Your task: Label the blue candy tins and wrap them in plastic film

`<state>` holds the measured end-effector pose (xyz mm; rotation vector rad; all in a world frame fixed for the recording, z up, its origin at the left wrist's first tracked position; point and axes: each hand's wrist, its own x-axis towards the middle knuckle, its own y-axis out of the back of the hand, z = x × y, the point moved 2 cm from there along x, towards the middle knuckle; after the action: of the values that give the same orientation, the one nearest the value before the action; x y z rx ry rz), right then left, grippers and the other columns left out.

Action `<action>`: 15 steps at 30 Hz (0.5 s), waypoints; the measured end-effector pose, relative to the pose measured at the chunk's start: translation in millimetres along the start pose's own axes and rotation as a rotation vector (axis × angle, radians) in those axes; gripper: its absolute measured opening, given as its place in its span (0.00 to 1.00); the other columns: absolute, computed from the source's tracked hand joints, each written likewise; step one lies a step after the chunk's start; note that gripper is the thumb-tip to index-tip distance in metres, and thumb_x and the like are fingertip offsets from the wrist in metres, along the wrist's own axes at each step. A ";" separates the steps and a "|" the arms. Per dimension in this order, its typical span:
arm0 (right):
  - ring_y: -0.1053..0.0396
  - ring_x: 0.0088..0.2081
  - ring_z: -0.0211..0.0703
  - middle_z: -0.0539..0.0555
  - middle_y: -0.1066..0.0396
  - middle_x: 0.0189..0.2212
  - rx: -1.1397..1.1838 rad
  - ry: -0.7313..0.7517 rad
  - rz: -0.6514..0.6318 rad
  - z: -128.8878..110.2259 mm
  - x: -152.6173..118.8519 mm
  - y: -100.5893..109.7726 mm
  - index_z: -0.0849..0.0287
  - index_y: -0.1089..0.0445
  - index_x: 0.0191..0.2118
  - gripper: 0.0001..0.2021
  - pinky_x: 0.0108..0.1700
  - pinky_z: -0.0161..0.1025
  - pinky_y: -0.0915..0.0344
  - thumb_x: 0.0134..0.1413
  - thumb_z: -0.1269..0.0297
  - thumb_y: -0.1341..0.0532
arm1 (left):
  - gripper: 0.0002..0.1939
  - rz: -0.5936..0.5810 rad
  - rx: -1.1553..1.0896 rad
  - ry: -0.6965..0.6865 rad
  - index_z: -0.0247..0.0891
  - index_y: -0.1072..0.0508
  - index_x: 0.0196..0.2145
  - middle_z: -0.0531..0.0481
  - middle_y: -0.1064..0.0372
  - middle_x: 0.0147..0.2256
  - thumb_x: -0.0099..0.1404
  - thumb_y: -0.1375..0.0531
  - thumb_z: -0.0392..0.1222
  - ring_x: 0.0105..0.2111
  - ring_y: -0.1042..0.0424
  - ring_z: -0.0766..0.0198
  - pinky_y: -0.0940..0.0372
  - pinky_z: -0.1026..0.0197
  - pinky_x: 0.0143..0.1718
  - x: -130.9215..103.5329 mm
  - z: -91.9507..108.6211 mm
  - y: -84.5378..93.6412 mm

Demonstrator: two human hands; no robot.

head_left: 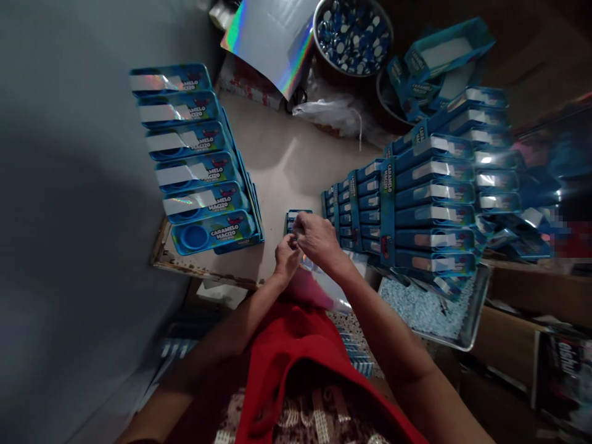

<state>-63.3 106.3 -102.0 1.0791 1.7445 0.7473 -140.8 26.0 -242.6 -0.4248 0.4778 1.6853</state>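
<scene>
— Red cloth apron (300,345), nearest the camera, just bodyward of both hands. State of the hands?

— Left hand (285,256) and right hand (319,237) meet, fingers bent inward. Grasp on any small piece: cannot tell; the fingers hide it.

— Work location?

— Small blue printed carton (300,213), just beyond the fingertips, partly covered by the right hand.

— Recommended handling?

— In my judgement, steady with the left fingertips, work lightly with the right, and keep the knuckles off the carton face.

— Counts, please.

— Hands, two. Left of the left hand, long blue rounded cartons with pale strips (198,168), six faces in a stepped stack. Right of the right hand, matching blue cartons in racks (435,193): six in the nearest column; farther ones too small to count.

— Containers?

— Beyond the right hand, one round metal pot (391,31) of blue-and-white discs, uncountable. Right of that hand, bodyward, one rectangular metal tray (484,296) of pale blue bits, likewise uncountable.
</scene>
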 end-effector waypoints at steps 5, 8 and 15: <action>0.36 0.31 0.40 0.49 0.31 0.28 0.500 0.037 0.239 -4.0 4.2 46.2 0.57 0.31 0.32 0.03 0.35 0.37 0.45 0.58 0.67 0.39 | 0.22 0.115 0.126 -0.098 0.36 0.25 0.49 0.48 0.25 0.35 0.55 0.33 0.35 0.36 0.26 0.59 0.31 0.57 0.44 4.3 5.7 13.2; 0.40 0.28 0.37 0.46 0.36 0.25 0.804 0.009 0.198 10.6 -2.8 53.8 0.57 0.32 0.30 0.08 0.33 0.36 0.45 0.55 0.60 0.35 | 0.25 0.198 0.267 -0.281 0.36 0.25 0.51 0.40 0.26 0.48 0.53 0.34 0.31 0.51 0.28 0.50 0.36 0.47 0.59 -6.9 32.5 29.6; 0.40 0.28 0.36 0.46 0.34 0.26 0.995 -0.068 0.166 19.2 -60.6 53.2 0.57 0.31 0.31 0.12 0.31 0.35 0.44 0.53 0.55 0.33 | 0.32 -0.312 -0.342 -0.227 0.43 0.35 0.60 0.41 0.29 0.53 0.60 0.30 0.42 0.53 0.25 0.54 0.31 0.47 0.57 -61.4 104.2 36.7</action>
<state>-15.9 75.0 -41.5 1.8790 2.0063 -0.1399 -168.5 25.3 -119.3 -0.5195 -0.0472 1.4869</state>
